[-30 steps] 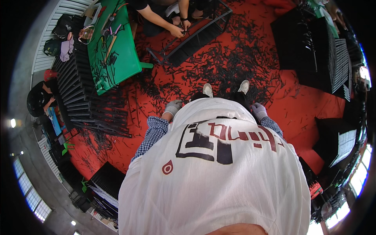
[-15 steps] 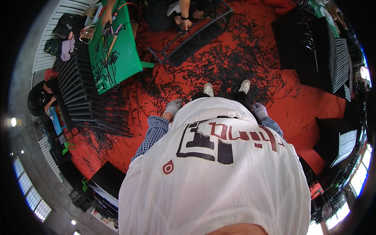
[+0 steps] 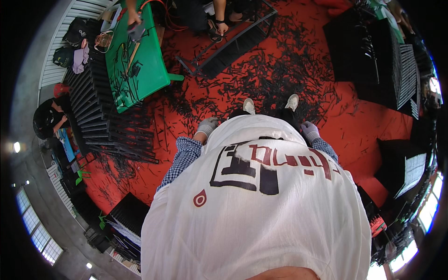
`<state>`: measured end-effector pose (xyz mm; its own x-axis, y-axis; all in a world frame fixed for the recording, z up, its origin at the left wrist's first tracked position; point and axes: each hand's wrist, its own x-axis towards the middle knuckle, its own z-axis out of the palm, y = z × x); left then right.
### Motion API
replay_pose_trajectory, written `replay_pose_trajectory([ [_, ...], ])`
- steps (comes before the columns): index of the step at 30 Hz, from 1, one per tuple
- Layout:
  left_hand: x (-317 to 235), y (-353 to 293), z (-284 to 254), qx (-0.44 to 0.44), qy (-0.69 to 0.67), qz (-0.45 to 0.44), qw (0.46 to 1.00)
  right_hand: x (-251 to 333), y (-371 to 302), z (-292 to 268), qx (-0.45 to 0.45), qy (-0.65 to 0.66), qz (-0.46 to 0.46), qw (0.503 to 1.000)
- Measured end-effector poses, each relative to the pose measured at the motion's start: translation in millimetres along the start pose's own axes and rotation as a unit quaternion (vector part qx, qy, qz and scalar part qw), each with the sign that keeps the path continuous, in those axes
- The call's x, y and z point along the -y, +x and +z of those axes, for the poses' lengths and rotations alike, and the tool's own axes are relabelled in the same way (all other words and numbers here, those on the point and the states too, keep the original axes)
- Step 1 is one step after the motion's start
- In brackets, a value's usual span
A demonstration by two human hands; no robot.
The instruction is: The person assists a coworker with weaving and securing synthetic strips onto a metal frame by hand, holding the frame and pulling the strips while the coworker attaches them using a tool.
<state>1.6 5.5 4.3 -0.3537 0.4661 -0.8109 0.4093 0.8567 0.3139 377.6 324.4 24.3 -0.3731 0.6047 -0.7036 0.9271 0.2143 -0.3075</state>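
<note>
My left hand [image 3: 207, 125], in a grey knitted glove with a checked sleeve above it, hangs beside my left hip. On the other side, my right hand [image 3: 309, 128], gloved the same way, hangs close to my right hip. Neither hand visibly holds a thing, but the fingers are small and partly turned away, so whether they are curled is unclear. Between the hands is my white printed shirt [image 3: 261, 205]. My light shoes [image 3: 249, 106] stand on the red floor [image 3: 345, 109], with black strips [image 3: 284, 84] scattered in front of them.
Ahead, a person's hand [image 3: 222, 29] is at a black metal frame [image 3: 228, 53]. Another person's hand [image 3: 134, 17] holds a dark tool [image 3: 136, 31] over the green table [image 3: 154, 70]. Stacked black frames [image 3: 100, 112] stand left; black stacked panels [image 3: 350, 51] stand right.
The other person's hand at the green table has lifted a dark tool and shifted slightly right. My own hands have stayed at my sides.
</note>
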Motion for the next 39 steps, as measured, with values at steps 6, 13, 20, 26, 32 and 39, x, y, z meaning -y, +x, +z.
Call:
replay_pose_trajectory([
  [6, -6.1, -5.8, -7.6, -0.003, -0.064, -0.016, 0.998, 9.2, -1.1, -6.4, 0.007, 0.006, 0.012, 1.000],
  [13, -5.2, -5.5, -6.2, -0.004, -0.063, -0.032, 0.998, 19.4, -6.6, -15.5, 0.026, 0.045, 0.033, 0.998],
  [20, -22.8, -17.5, -14.7, 0.002, -0.067, -0.036, 0.997, 19.7, -8.2, -16.7, 0.028, 0.047, 0.047, 0.997],
  [26, -20.3, -14.5, -13.1, 0.012, -0.077, -0.045, 0.996, 4.6, -1.0, -5.3, 0.018, 0.028, 0.026, 0.999],
  [32, -0.9, 0.6, -0.5, 0.001, -0.042, -0.023, 0.999, -5.7, 5.0, 3.2, 0.005, 0.004, -0.007, 1.000],
  [39, -9.8, -6.5, -7.4, 0.013, -0.073, -0.045, 0.996, -6.3, 2.1, 5.2, 0.002, 0.007, -0.004, 1.000],
])
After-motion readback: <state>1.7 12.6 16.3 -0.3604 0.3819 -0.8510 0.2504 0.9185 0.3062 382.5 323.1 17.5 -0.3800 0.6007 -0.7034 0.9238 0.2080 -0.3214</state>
